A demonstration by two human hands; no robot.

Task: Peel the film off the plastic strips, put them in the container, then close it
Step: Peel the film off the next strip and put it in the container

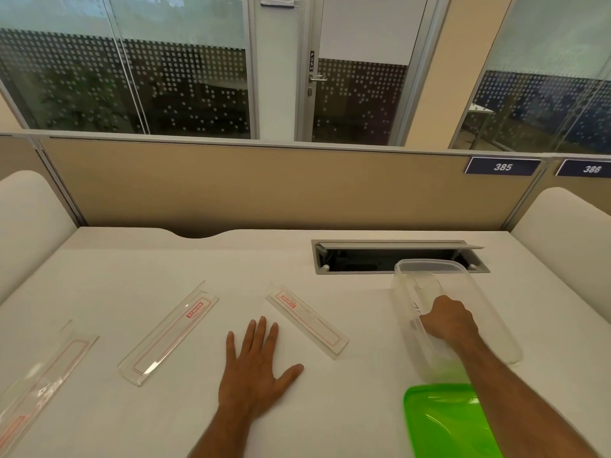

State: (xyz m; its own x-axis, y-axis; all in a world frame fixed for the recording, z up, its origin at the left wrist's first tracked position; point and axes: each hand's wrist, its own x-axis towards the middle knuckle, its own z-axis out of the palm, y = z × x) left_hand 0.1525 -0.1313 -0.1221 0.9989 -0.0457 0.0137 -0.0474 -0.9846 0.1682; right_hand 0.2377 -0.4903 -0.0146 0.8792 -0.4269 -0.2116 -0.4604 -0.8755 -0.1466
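Head view: the left hand (256,365) lies flat, fingers spread, on the white desk (231,259) between two clear plastic strips with red-printed film (168,332) (307,319). The right hand (449,320) reaches into the clear rectangular plastic container (489,292), fingers curled, though whether it pinches anything I cannot tell; a green lid (443,421) lies just beside.

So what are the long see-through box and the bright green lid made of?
The long see-through box looks like clear, slightly cloudy plastic: the table shows through its walls. The bright green lid looks like glossy translucent plastic, judging by its shiny highlights. Neither can be told for sure.
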